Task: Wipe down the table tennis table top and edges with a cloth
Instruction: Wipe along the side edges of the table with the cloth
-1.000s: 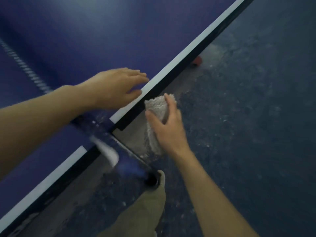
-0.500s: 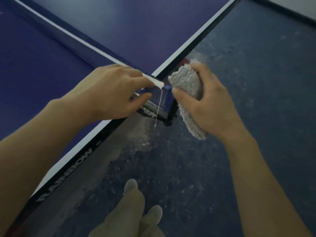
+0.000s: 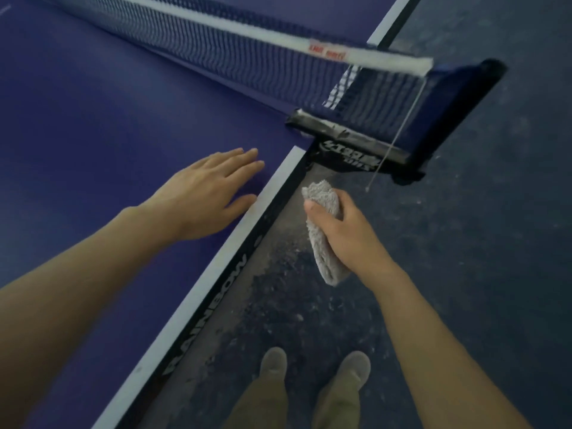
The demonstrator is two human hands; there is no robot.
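The left hand [image 3: 210,193] lies flat, palm down and fingers spread, on the blue surface [image 3: 93,125], its thumb on the white line [image 3: 216,264] along the side; its grip is open and holds nothing. The right hand [image 3: 343,230] is off the side of the surface, over the floor [image 3: 464,243], with its grip closed around a bunched grey cloth [image 3: 322,199]. One end of the cloth sticks up past the thumb, near the black edge [image 3: 247,261] but, as far as I can tell, not touching it; the other end hangs below the palm. The edge carries pale lettering, blurred. Just beyond the cloth, the net clamp [image 3: 356,144] grips the side of the surface, and a thin cord [image 3: 383,156] dangles from the net's post end. The net [image 3: 216,48] runs away across the surface to the upper left. Below, two shoes [image 3: 312,363] stand on the scuffed floor, close to the edge.
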